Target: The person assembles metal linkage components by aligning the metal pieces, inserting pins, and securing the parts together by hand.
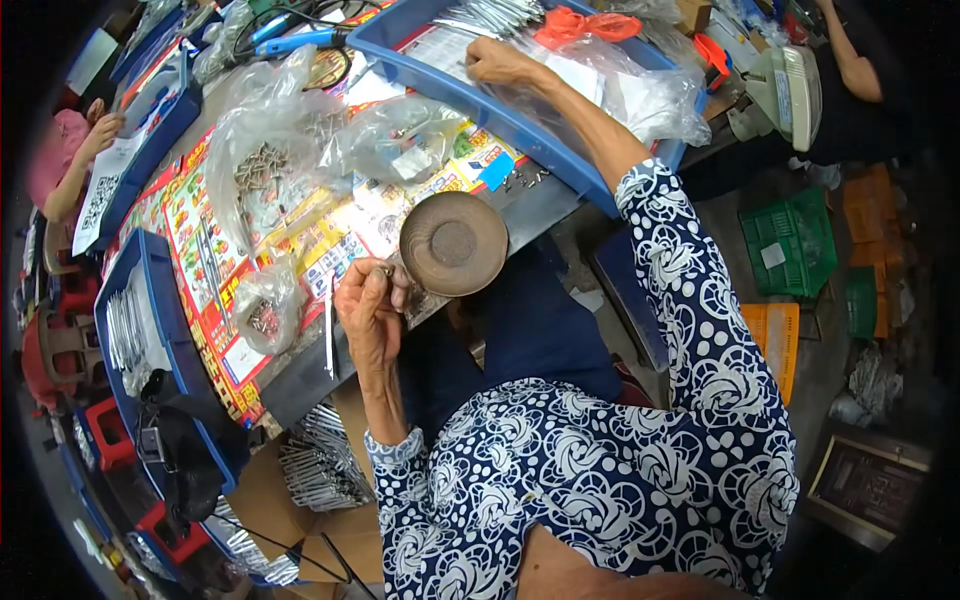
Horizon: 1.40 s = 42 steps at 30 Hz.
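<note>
My left hand point(372, 305) is raised at the table's near edge, with thumb and fingers pinched around something small that I cannot make out. Just left of it hangs a thin pale metal strip point(329, 330); whether the hand holds it is unclear. Beside this hand, to the right, is a round brown dish point(453, 244) with a raised rim. My right hand point(500, 62) reaches far into a blue tray point(540, 148), its fingers curled closed. Close beyond those fingers lies a pile of thin metal rods point(490, 17). Anything inside the right hand is hidden.
Clear plastic bags of small metal parts point(264, 175) lie on printed paper point(190, 215). A second blue tray point(180, 345) stands at left, and a cardboard box of metal strips point(322, 460) below. Other people's arms point(855, 65) show at both sides. Green crates point(790, 240) stand right.
</note>
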Tool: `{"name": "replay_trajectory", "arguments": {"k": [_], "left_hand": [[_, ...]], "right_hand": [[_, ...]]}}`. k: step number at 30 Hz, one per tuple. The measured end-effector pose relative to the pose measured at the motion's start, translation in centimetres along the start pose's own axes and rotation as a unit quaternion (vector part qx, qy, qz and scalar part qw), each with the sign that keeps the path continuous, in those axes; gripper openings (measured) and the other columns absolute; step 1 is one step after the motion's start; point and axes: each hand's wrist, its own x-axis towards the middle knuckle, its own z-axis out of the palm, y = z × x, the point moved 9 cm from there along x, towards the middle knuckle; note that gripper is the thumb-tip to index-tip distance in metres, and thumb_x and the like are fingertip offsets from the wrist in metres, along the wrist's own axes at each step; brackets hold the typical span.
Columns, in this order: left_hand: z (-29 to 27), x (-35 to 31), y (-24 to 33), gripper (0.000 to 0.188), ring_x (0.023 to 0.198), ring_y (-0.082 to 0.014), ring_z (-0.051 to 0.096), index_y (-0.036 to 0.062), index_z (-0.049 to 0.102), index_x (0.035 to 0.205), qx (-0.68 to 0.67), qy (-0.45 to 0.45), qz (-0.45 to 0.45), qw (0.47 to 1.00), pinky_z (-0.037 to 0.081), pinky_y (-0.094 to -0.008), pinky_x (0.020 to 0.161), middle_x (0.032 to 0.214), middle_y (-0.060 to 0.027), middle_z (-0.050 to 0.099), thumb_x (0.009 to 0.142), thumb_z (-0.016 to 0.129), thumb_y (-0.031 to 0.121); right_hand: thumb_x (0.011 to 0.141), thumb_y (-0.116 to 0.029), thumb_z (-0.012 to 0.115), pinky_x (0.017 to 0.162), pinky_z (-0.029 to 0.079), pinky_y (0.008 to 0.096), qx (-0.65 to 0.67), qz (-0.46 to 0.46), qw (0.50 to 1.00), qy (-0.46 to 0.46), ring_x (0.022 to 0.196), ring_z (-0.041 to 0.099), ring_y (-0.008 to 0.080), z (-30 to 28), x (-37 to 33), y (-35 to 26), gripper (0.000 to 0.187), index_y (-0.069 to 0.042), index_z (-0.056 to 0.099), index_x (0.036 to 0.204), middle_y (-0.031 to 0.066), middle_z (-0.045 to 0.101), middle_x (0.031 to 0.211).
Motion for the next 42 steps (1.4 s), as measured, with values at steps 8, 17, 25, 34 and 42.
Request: {"name": "replay_trajectory", "arguments": {"k": [8,17,25,34,42], "left_hand": [[-0.1,0.4,0.2,0.016,0.060,-0.0122,0.045,0.0002,0.051,0.085,-0.044,0.014,-0.005,0.999,0.036,-0.0219,0.055,0.077,-0.0100,0.055,0.080,0.055,0.014],[1.3,0.9,1.0,0.018,0.093,-0.0239,0.055,0.0010,0.052,0.088,-0.131,-0.010,-0.028,0.991,0.043,-0.0315,0.078,0.104,-0.0203,0.054,0.079,0.056,0.016],[2.7,0.1,0.7,0.010,0.102,-0.0326,0.048,-0.0015,0.049,0.083,-0.284,-0.057,-0.073,0.954,0.040,-0.0446,0.087,0.104,-0.0246,0.051,0.081,0.050,0.008],[-0.4,0.3,1.8,0.011,0.070,-0.0164,0.047,-0.0032,0.052,0.087,-0.252,0.001,0.022,0.968,0.036,-0.0269,0.064,0.085,-0.0125,0.055,0.081,0.051,0.006],[-3.0,-0.3,3.0,0.010,0.063,-0.0086,0.045,-0.0007,0.055,0.083,-0.120,0.115,0.139,0.976,0.036,-0.0198,0.060,0.074,-0.0028,0.055,0.076,0.060,0.004]], "right_hand": [[0.072,-0.022,0.054,0.050,0.043,0.0285,0.121,0.000,0.972,0.203,0.053,0.051,0.0145,-9.8,-2.4,-1.7,0.018,-0.004,0.057,0.068,0.0061,0.054,0.058],[0.077,-0.014,0.057,0.041,0.026,0.0170,0.541,-0.046,0.833,-0.102,0.044,0.036,0.0039,-3.5,-6.8,-16.9,0.010,-0.006,0.053,0.074,-0.0033,0.044,0.056],[0.080,-0.014,0.057,0.045,0.026,0.0131,0.522,-0.064,0.819,-0.228,0.053,0.037,-0.0004,6.0,-9.6,-22.6,0.015,-0.003,0.053,0.090,-0.0068,0.045,0.063],[0.078,-0.012,0.055,0.048,0.030,0.0154,0.361,-0.089,0.928,-0.029,0.055,0.040,0.0016,5.2,-12.2,-24.8,0.019,0.003,0.057,0.091,-0.0023,0.050,0.065],[0.078,-0.010,0.056,0.052,0.039,0.0188,0.333,-0.039,0.941,0.052,0.058,0.049,0.0032,4.8,-16.3,-26.6,0.016,0.003,0.060,0.086,0.0023,0.058,0.067]]}}
